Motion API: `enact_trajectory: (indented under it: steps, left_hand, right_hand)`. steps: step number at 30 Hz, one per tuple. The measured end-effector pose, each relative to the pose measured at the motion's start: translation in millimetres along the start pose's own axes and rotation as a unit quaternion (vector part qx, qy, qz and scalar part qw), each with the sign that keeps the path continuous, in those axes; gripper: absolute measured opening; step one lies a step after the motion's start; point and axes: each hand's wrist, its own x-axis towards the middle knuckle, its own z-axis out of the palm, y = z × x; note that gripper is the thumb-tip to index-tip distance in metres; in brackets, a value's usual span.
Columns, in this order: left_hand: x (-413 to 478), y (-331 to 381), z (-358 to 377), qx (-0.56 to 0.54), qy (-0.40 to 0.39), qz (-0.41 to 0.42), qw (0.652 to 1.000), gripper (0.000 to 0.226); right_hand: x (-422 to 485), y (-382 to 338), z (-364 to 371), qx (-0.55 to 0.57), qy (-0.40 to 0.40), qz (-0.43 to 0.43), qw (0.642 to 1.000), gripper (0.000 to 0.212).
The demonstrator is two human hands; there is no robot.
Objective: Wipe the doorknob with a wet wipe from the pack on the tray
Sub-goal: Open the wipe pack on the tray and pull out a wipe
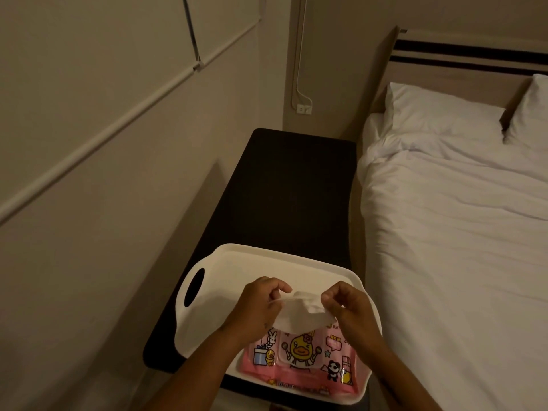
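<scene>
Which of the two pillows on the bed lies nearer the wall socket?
The left pillow, seen whole beside the bed's left edge, lies nearer the wall socket. The other pillow is cut off by the picture's right edge.

1. Wet wipe [299, 314]: white, crumpled sheet, stretched in the air at lower centre of frame, just above the pack.
2. Pack [299, 361]: flat, pink, cartoon duck, rabbit and panda printed on it; lies on the tray's near end, bottom centre.
3. Tray [237, 262]: white, rounded corners, cut-out handle at its left.
</scene>
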Motion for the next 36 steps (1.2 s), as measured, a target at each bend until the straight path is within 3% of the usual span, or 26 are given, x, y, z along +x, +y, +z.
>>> enact_trajectory:
  steps: [4, 10, 19, 23, 29, 36]
  left_hand:
    - [4, 1, 0, 0.062, 0.038, 0.030, 0.997, 0.017]
    - [4, 15, -3, -0.038, 0.027, 0.019, 0.999, 0.020]
    - [8, 27, -2, -0.038, 0.042, 0.008, 0.998, 0.014]
    - [7, 23, -3, -0.054, 0.074, 0.023, 0.996, 0.016]
    - [6, 15, -3, -0.072, 0.100, 0.020, 0.992, 0.012]
    - [2, 7, -1, -0.120, 0.013, -0.058, 0.991, 0.046]
  right_hand:
    - [2, 1, -2, -0.024, 0.010, -0.014, 1.000, 0.020]
    - [4, 3, -3, -0.036, -0.003, -0.029, 0.999, 0.018]
    - [6, -5, 11, -0.099, -0.058, -0.037, 0.993, 0.009]
    - [7, -7, 10, -0.094, -0.040, -0.056, 0.993, 0.024]
    - [5, -11, 11, -0.032, -0.026, -0.026, 0.999, 0.026]
    - [5, -25, 6, 0.020, -0.035, -0.001, 0.999, 0.026]
